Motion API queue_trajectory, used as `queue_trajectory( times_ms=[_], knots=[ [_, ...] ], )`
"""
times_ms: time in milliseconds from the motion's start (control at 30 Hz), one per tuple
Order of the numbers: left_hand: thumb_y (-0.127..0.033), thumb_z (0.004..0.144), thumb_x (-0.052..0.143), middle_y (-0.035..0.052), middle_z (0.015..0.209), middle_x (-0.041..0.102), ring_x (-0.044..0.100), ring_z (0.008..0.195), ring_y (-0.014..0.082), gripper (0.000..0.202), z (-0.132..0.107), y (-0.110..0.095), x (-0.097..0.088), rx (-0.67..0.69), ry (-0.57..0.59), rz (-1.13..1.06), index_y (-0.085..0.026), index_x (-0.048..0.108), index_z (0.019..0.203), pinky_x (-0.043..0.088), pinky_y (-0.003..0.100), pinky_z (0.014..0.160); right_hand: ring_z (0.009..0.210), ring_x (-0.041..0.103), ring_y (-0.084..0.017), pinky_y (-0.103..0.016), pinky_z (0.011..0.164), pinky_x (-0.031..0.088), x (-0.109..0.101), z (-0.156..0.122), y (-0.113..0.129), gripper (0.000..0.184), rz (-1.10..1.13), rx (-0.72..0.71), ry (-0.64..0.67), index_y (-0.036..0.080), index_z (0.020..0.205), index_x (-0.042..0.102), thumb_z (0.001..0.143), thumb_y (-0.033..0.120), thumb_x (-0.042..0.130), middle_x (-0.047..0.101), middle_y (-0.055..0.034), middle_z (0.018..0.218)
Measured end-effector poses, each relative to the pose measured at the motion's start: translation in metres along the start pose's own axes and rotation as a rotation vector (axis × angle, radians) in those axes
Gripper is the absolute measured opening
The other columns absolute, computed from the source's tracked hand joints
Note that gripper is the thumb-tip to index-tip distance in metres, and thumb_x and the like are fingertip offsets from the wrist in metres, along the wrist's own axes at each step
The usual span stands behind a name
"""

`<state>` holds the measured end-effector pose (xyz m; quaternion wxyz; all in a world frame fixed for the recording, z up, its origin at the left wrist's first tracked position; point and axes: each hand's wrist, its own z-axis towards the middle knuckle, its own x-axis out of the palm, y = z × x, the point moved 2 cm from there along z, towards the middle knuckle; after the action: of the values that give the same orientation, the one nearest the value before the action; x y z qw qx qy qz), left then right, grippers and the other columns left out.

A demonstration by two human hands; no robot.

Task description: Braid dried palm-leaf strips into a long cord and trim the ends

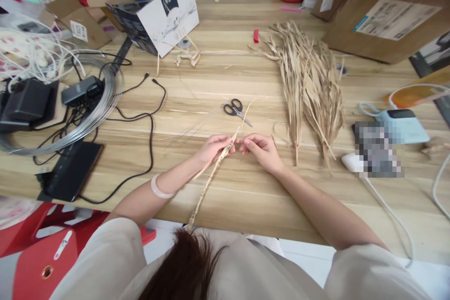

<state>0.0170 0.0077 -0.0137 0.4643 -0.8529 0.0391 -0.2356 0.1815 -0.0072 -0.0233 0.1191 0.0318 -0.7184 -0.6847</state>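
Braided cord (210, 180), prob. dried leaf or husk strips, runs slantwise from the table edge by the person's lap up to the left hand (218, 146), over the wood-grain tabletop (197, 86). Left hand has it pinched near the upper end, thumb on top, fingers curled under. Right hand (258, 147) is just beside that end, fingers bent, thumb tip against the index; can't tell if it's got a strand or nothing (too fine to make out). Thin loose strip (247, 111) sticks up from abt the same spot, toward the black-handled scissors (239, 113).

Handling, my guess: v. light, dry, fairly stiff along the braid but bendy; loose ends look brittle, apt to split or fray w/ a sharp fold. Not much slip, rough surface. Best hold: thumb + index right at the last tight crossing, so the plait can't loosen; loose strips taken close to the base, not by the tips.

Two dried-leaf bundles (295, 103) lie to the right, stems toward the person, well within the right arm's reach.
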Motion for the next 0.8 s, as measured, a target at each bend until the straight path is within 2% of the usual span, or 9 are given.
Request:
queue_trajectory(
  times_ms=[133, 233, 467, 567, 633, 700, 800],
  knots=[
    [-0.036, 0.062, 0.077, -0.0002, 0.056, 0.056, 0.05, 0.051, 0.0058, 0.034, -0.001, 0.002, 0.005, -0.062, 0.057, -0.12, -0.01, 0.067, 0.081, 0.037, 0.016, 0.048, 0.06, 0.061, -0.011, -0.026, 0.059, 0.052, 0.001, 0.001, 0.0, 0.028, 0.026, 0.001, -0.009, 0.018, 0.075, 0.068, 0.076, 0.046, 0.068, 0.067, -0.0017, 0.065],
    [-0.037, 0.064, 0.075, -0.0019, 0.054, 0.054, 0.045, 0.046, 0.0041, 0.034, -0.005, 0.006, 0.01, -0.079, 0.087, -0.131, -0.011, 0.064, 0.082, 0.032, 0.015, 0.043, 0.061, 0.061, -0.011, -0.026, 0.06, 0.052, 0.002, 0.001, 0.0, 0.027, 0.067, 0.006, 0.002, 0.018, 0.074, 0.067, 0.074, 0.045, 0.07, 0.069, -0.0024, 0.068],
    [-0.047, 0.076, 0.065, -0.0018, 0.064, 0.059, 0.052, 0.045, 0.0057, 0.037, -0.015, 0.012, 0.015, 0.169, 0.024, 0.238, -0.014, 0.053, 0.085, 0.039, 0.016, 0.038, 0.057, 0.059, -0.011, -0.026, 0.058, 0.051, -0.002, -0.001, -0.001, 0.03, 0.034, -0.002, -0.034, 0.018, 0.07, 0.065, 0.079, 0.047, 0.064, 0.065, -0.0005, 0.06],
    [-0.049, 0.078, 0.063, -0.0033, 0.067, 0.058, 0.05, 0.04, 0.0041, 0.037, -0.015, 0.013, 0.013, 0.197, -0.057, 0.276, -0.015, 0.048, 0.085, 0.036, 0.015, 0.033, 0.055, 0.06, -0.011, -0.025, 0.056, 0.05, -0.002, -0.002, -0.001, 0.035, 0.036, 0.021, -0.036, 0.017, 0.07, 0.067, 0.081, 0.05, 0.059, 0.066, -0.002, 0.061],
    [-0.047, 0.079, 0.063, -0.0038, 0.067, 0.058, 0.048, 0.037, 0.0026, 0.036, -0.013, 0.013, 0.012, 0.208, -0.092, 0.275, -0.015, 0.048, 0.084, 0.032, 0.014, 0.031, 0.055, 0.059, -0.011, -0.024, 0.055, 0.049, 0.0, -0.003, -0.001, 0.032, 0.003, 0.04, -0.024, 0.017, 0.069, 0.067, 0.076, 0.048, 0.067, 0.067, -0.0022, 0.061],
    [-0.045, 0.079, 0.063, -0.0033, 0.067, 0.058, 0.045, 0.037, 0.0011, 0.034, -0.012, 0.012, 0.012, 0.219, -0.097, 0.277, -0.015, 0.049, 0.083, 0.03, 0.013, 0.031, 0.056, 0.06, -0.011, -0.024, 0.054, 0.048, 0.003, -0.004, -0.001, 0.027, -0.024, 0.055, -0.008, 0.016, 0.07, 0.067, 0.069, 0.043, 0.074, 0.069, -0.0029, 0.064],
    [-0.042, 0.079, 0.064, -0.0029, 0.068, 0.057, 0.041, 0.036, -0.0005, 0.031, -0.012, 0.01, 0.012, 0.202, -0.092, 0.261, -0.013, 0.053, 0.084, 0.027, 0.014, 0.032, 0.054, 0.059, -0.011, -0.024, 0.051, 0.048, 0.006, -0.006, -0.002, 0.026, -0.039, 0.06, -0.004, 0.016, 0.074, 0.066, 0.07, 0.041, 0.073, 0.07, -0.0041, 0.068]
  ],
)
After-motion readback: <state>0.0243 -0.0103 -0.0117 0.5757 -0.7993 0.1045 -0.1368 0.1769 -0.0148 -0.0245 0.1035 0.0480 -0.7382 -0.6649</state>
